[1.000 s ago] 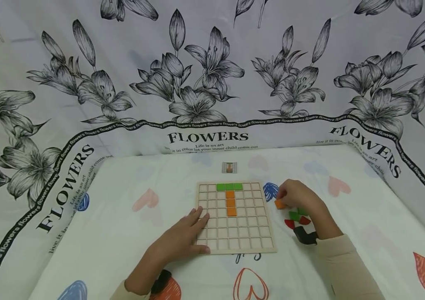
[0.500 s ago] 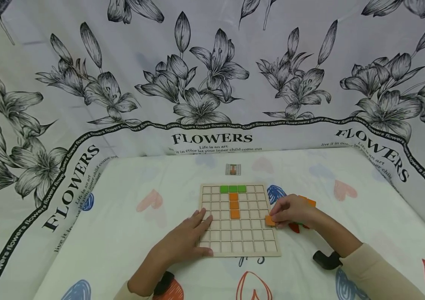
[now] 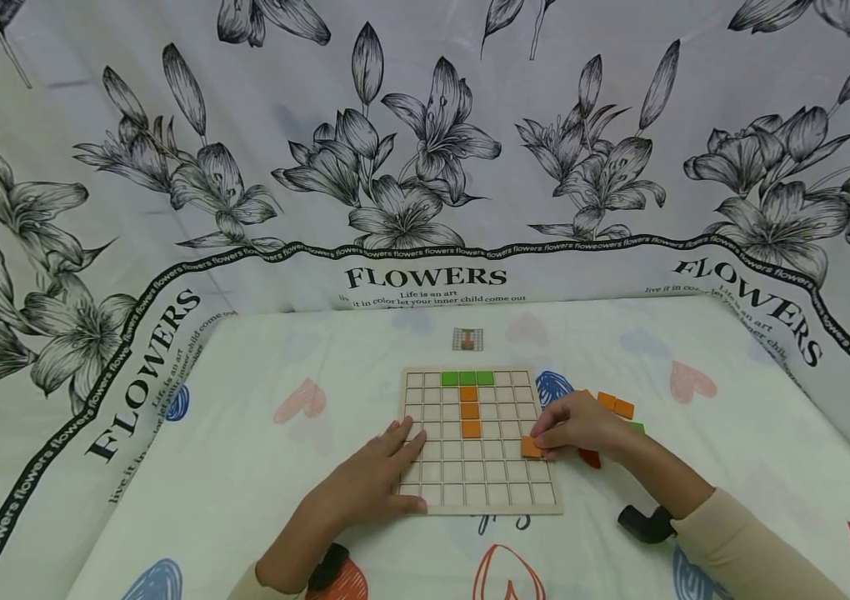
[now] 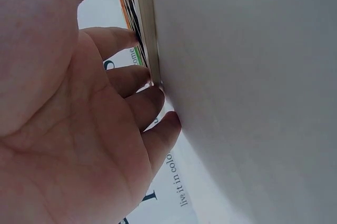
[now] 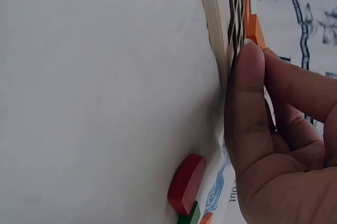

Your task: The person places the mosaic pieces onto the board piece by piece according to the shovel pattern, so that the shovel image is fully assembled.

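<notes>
A square wooden grid board (image 3: 432,473) lies on the cloth. Three green tiles (image 3: 467,379) fill part of its top row, and an orange column (image 3: 470,411) of tiles runs down below them. My left hand (image 3: 368,471) rests on the board's left edge with fingers spread; the left wrist view shows its fingertips (image 4: 169,124) at the board's side. Between thumb and forefinger my right hand (image 3: 582,425) pinches an orange square tile (image 3: 532,447) over the board's right side. In the right wrist view that orange tile (image 5: 255,30) stands tilted above the grid.
Right of the board lie loose orange tiles (image 3: 615,405), a green piece (image 3: 635,427) and a red piece (image 3: 590,457), partly behind my right hand. A small picture card (image 3: 467,339) lies beyond the board. A flower-printed curtain (image 3: 425,167) hangs behind.
My right hand has taken an orange tile from the loose pieces and carried it left over the board's right edge. My left hand stays on the board.
</notes>
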Demonstrator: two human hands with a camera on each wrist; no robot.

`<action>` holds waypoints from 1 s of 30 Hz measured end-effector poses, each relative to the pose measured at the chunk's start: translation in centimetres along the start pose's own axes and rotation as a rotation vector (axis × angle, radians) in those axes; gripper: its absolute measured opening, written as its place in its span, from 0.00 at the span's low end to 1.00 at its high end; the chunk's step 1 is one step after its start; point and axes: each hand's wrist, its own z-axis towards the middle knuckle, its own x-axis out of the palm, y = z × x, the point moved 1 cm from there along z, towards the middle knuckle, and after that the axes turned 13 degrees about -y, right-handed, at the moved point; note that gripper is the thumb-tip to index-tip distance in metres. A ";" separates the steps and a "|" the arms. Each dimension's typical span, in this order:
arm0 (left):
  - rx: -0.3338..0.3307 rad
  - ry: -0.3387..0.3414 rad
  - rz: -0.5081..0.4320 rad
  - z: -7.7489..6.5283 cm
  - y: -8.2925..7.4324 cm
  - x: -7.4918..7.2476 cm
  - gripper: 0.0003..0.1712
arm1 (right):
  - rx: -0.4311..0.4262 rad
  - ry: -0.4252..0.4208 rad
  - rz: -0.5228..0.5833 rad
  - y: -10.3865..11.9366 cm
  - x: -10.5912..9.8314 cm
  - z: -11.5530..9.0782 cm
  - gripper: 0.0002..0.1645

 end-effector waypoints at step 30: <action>-0.006 -0.007 -0.013 -0.1 -0.4 -0.3 0.53 | -0.003 0.094 0.048 1.8 4.7 2.7 0.03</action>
